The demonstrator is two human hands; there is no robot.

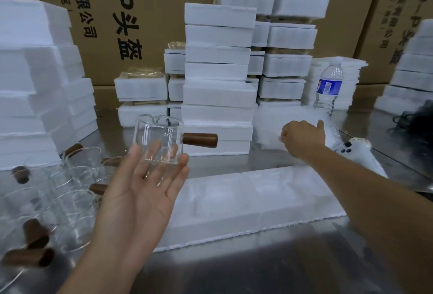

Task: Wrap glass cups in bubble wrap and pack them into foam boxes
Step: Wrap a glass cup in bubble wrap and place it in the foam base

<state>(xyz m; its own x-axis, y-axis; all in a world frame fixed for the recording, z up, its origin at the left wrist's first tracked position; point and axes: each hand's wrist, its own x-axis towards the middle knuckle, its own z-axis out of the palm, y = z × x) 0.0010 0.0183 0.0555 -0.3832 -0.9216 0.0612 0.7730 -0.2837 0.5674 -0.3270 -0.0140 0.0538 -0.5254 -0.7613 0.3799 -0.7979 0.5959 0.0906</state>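
Note:
A clear glass cup (pixel 158 139) with a brown wooden side handle (pixel 199 140) rests on the straight fingertips of my left hand (pixel 140 190), palm up, above the steel table. My right hand (pixel 302 138) reaches far right and pinches the top sheet of a bubble wrap stack (pixel 271 127). An open white foam box (pixel 255 202) with two moulded hollows lies flat in front of me, nothing in it. Several more glass cups (pixel 70 190) with wooden handles crowd the table at the left.
Tall stacks of closed white foam boxes (pixel 218 78) stand behind, more at far left (pixel 32 83) and far right (pixel 412 69). A water bottle (pixel 328 87) stands by the bubble wrap. A white hand-held device (pixel 358 153) lies under my right forearm. Cardboard cartons form the back wall.

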